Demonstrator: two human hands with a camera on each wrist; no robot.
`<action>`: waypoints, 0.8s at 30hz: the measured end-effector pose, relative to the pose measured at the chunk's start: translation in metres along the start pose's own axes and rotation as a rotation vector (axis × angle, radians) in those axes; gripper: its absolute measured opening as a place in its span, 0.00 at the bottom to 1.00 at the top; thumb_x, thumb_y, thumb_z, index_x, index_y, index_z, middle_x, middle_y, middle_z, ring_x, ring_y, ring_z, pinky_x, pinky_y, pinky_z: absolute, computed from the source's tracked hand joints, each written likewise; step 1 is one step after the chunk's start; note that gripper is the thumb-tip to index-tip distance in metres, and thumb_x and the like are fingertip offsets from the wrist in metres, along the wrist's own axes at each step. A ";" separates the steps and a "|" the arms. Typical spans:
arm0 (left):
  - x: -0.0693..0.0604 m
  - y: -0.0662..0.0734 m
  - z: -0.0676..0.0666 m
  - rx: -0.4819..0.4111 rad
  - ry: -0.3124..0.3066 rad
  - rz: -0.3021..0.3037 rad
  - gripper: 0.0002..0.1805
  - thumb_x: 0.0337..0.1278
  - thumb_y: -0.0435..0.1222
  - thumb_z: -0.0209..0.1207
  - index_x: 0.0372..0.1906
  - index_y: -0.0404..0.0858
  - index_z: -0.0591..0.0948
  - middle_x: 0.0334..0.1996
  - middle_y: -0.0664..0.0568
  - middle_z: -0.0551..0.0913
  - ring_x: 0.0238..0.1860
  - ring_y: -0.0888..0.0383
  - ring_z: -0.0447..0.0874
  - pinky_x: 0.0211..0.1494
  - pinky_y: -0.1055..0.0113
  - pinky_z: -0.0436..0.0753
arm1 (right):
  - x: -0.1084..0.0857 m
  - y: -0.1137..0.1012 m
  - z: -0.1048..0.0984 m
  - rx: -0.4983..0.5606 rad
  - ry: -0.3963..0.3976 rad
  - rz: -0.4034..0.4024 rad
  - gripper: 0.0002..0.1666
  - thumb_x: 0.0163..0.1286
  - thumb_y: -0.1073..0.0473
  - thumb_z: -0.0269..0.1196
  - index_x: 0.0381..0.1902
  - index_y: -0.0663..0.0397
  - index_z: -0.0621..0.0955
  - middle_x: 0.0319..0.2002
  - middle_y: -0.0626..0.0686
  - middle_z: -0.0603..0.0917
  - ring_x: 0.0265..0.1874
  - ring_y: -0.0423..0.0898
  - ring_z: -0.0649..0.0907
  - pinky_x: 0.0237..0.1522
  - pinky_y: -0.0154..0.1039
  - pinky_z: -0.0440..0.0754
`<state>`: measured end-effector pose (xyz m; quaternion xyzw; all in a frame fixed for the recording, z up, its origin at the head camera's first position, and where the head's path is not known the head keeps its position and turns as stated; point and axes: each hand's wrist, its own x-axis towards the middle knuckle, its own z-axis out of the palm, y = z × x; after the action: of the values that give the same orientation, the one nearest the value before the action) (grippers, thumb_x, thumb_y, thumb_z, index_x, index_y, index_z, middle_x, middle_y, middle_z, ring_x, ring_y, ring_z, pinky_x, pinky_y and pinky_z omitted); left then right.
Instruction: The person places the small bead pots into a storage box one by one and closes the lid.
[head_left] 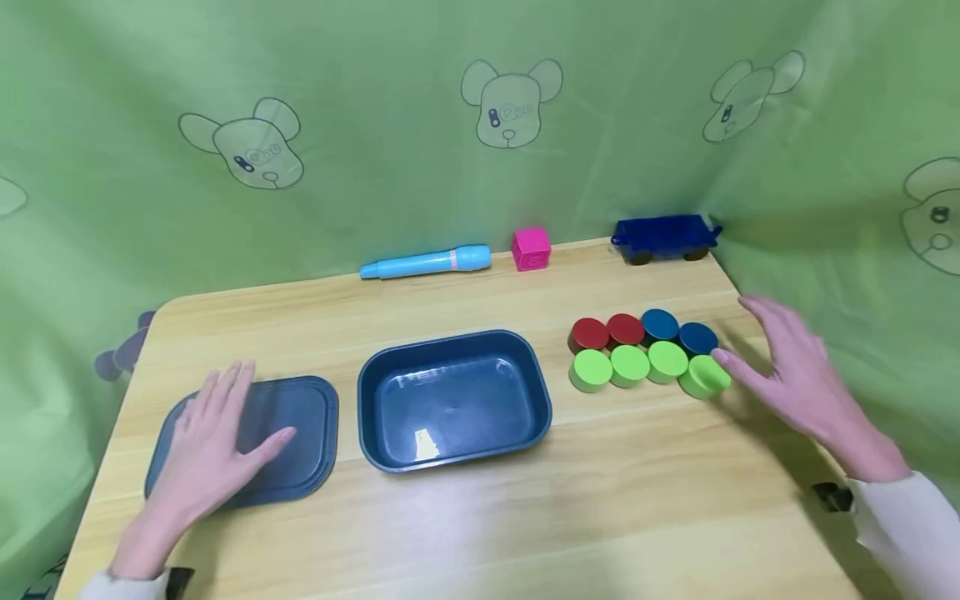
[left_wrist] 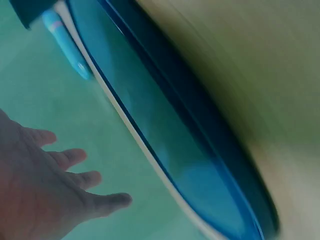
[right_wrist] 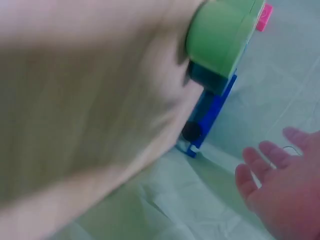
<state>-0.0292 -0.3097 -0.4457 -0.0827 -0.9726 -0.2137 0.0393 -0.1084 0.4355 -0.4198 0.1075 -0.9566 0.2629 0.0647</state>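
Note:
My left hand, fingers extended and thumb spread, is over a dark blue flat lid; whether it touches the lid I cannot tell. At the right, my right hand hovers beside a cluster of round caps, with nothing in its grasp. The cluster has green caps in the front row, two red caps and two blue caps behind. Its thumb is close to the rightmost green cap. Between the hands sits a dark blue rectangular tub with nothing inside.
Along the back edge of the wooden table lie a light blue pen-like stick, a pink cube and a dark blue toy wagon. Green curtains with mouse-like drawings hang behind and at the sides.

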 end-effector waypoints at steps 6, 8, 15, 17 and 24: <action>0.012 0.036 0.015 -0.114 -0.082 -0.002 0.62 0.67 0.61 0.70 0.91 0.40 0.48 0.87 0.35 0.51 0.86 0.30 0.41 0.78 0.22 0.43 | -0.011 -0.004 0.009 0.129 -0.022 0.199 0.52 0.82 0.44 0.66 0.89 0.58 0.54 0.81 0.76 0.58 0.74 0.81 0.62 0.63 0.87 0.58; 0.015 0.045 0.022 -0.137 -0.094 0.017 0.63 0.66 0.62 0.71 0.91 0.40 0.49 0.87 0.35 0.53 0.86 0.31 0.43 0.79 0.24 0.46 | -0.015 -0.004 0.013 0.166 -0.045 0.264 0.53 0.82 0.42 0.65 0.88 0.61 0.55 0.80 0.76 0.60 0.72 0.82 0.65 0.64 0.84 0.63; 0.021 0.063 0.042 -0.221 -0.121 0.092 0.67 0.59 0.61 0.76 0.91 0.40 0.50 0.87 0.36 0.54 0.86 0.32 0.42 0.80 0.26 0.42 | -0.024 0.000 0.024 0.230 -0.103 0.376 0.52 0.80 0.39 0.68 0.83 0.67 0.60 0.75 0.76 0.68 0.68 0.80 0.71 0.48 0.25 0.77; 0.022 0.066 0.047 -0.234 -0.136 0.102 0.68 0.57 0.62 0.76 0.91 0.40 0.50 0.87 0.37 0.53 0.86 0.32 0.41 0.79 0.25 0.41 | -0.025 0.000 0.028 0.256 -0.108 0.383 0.51 0.81 0.41 0.68 0.82 0.70 0.60 0.73 0.78 0.69 0.67 0.79 0.72 0.41 0.20 0.73; 0.021 0.070 0.058 -0.262 -0.162 0.142 0.70 0.53 0.65 0.77 0.91 0.47 0.49 0.87 0.39 0.52 0.86 0.32 0.42 0.79 0.24 0.41 | -0.030 0.002 0.043 0.369 -0.114 0.381 0.49 0.81 0.52 0.69 0.80 0.76 0.58 0.71 0.76 0.68 0.51 0.32 0.74 0.45 0.17 0.76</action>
<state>-0.0400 -0.2194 -0.4673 -0.1728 -0.9281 -0.3279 -0.0353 -0.0828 0.4200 -0.4629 -0.0499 -0.8975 0.4339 -0.0606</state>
